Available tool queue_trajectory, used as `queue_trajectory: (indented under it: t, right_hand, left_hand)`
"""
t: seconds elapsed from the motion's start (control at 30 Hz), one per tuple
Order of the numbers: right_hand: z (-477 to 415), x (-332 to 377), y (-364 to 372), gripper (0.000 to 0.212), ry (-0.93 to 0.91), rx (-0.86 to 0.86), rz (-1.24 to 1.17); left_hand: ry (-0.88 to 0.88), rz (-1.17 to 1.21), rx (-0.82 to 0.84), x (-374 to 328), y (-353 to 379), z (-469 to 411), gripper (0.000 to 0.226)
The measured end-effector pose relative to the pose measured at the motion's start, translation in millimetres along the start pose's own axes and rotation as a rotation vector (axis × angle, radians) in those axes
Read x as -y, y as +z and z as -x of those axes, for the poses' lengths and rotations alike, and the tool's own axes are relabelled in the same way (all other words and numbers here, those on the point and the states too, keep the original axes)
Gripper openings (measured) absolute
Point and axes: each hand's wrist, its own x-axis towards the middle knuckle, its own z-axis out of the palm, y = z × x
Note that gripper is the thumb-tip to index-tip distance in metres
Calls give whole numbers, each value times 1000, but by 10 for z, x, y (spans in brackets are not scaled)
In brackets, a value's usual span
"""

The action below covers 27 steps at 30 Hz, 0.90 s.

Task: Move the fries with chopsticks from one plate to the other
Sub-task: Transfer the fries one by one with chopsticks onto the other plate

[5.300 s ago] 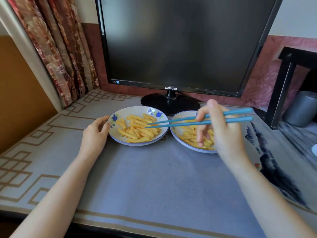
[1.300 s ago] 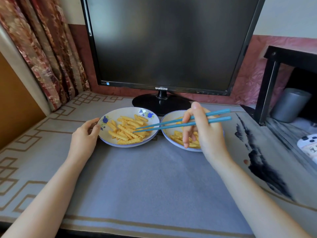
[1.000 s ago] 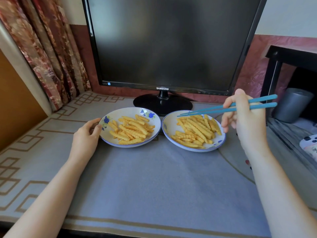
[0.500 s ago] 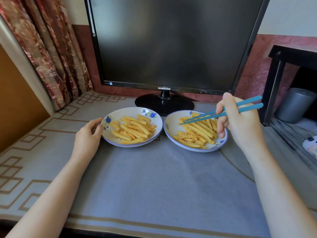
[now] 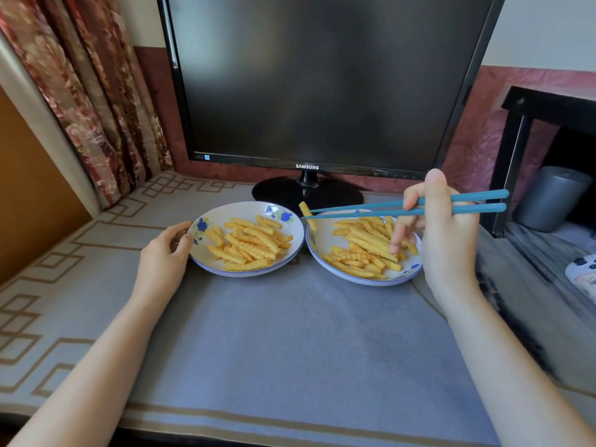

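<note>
Whereas chopsticks [image 5: 371, 209] in right hand [image 5: 448, 246] were empty, they now pinch fry [image 5: 308, 215] over right plate [image 5: 354, 280]: carry starting; left hand [image 5: 164, 256] grips left plate [image 5: 225, 272].

The worktop [image 5: 292, 375] is covered by a grey-blue cloth mat [image 5: 274, 324] with a beige border that carries a tan angular fret pattern on the left and near sides, and dark ink-like brushwork on its right side. On it stand two shallow round white ceramic plates with blue flower prints, the left plate [image 5: 225, 210] just beside the right plate [image 5: 322, 250]. Each holds crinkle-cut yellow fries [image 5: 251, 243], and the round glossy black monitor base [image 5: 280, 191] sits just behind them.
</note>
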Motion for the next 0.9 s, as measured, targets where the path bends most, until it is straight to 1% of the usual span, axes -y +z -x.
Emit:
queue_trajectory:
  t: [0.17, 0.33, 0.47, 0.53, 0.6, 0.8, 0.9]
  right_hand:
    - [176, -57, 205, 44, 48, 117, -35]
    - [281, -106, 315, 44, 44, 268, -45]
    - [309, -147, 357, 42, 77, 339, -74]
    - [299, -142, 344, 41, 77, 348, -76]
    - [264, -109, 302, 42, 72, 320, -66]
    - [-31, -21, 4, 42, 34, 82, 9]
    - [-146, -53, -150, 41, 12, 13, 84]
  left_hand:
    - [0, 5, 10, 29, -3, -18, 32]
    - [5, -3, 7, 29, 1, -12, 32]
    - [2, -4, 10, 30, -1, -17, 32]
    - [3, 1, 8, 28, -1, -15, 32]
    - [9, 3, 6, 21, -2, -9, 32]
    - [11, -1, 5, 25, -2, -15, 32]
    - [10, -6, 3, 25, 0, -20, 31]
